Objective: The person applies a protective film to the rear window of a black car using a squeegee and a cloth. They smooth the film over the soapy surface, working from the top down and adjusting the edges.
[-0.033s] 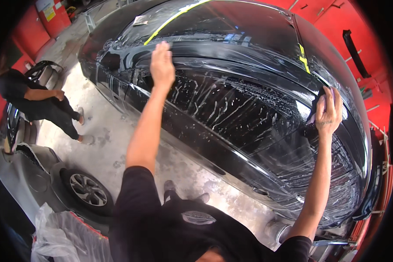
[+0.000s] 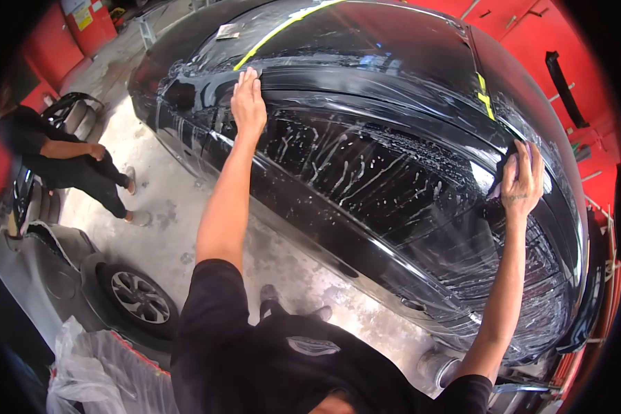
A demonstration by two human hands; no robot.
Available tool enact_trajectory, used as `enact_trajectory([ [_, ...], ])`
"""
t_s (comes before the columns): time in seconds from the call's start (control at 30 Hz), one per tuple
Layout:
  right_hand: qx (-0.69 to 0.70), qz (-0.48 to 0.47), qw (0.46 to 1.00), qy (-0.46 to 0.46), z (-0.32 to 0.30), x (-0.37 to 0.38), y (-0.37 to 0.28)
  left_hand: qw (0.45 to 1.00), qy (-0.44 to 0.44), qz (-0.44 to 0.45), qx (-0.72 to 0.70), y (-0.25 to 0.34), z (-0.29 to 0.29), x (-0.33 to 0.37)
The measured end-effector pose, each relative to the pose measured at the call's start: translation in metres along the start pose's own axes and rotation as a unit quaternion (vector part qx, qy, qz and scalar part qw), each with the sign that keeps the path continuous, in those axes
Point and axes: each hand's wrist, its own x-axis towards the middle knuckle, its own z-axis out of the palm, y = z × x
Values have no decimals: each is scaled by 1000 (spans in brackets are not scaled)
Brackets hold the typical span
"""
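Note:
A wet, soap-streaked black car (image 2: 366, 79) spreads across the view in front of me. My left hand (image 2: 248, 103) lies flat with fingers stretched out on the edge of its roof, close to the lower end of a yellow tape strip (image 2: 269, 40). Farther right, my right hand (image 2: 522, 181) is curled round a purplish cloth or pad (image 2: 495, 189) and presses it to the roof edge near the rear. Most of that pad is hidden by my fingers. White suds run down the dark side windows (image 2: 352, 162) between my arms.
Another person (image 2: 62, 155) in dark clothes stands at the left. A grey car part with a wheel (image 2: 141, 297) and clear plastic sheeting (image 2: 103, 372) are at lower left. A metal bucket (image 2: 436, 367) stands on the floor by my right arm. Red walls (image 2: 566, 62) rise beyond the car.
My left hand has shifted slightly left and down along the roof edge. My right hand stays at nearly the same spot with the pad. The whole view has moved a little.

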Motion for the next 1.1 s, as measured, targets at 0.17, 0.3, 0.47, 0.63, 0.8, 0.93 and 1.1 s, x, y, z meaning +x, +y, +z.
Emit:
enact_trajectory([
  [0.17,-36,26,999,-5,15,16,-14,996,49,49,-53,83,23,-22],
  [0.3,-24,14,998,-63,37,27,-57,982,-8,101,-157,84,13,-30],
  [0.47,-6,-17,999,-45,43,22,-48,993,1,-116,7,-90,-17,5],
  [0.63,-46,-15,997,-56,50,18,-44,997,-32,-9,-75,39,-29,-8],
  [0.8,-37,-27,998,-44,53,15,-38,985,3,96,-143,40,-3,-29],
  [0.93,-19,-19,998,-56,52,19,-45,995,-3,-73,-66,-40,-15,5],
  [1.1,-3,-6,999,-38,48,37,-69,988,21,-147,-40,-32,9,4],
])
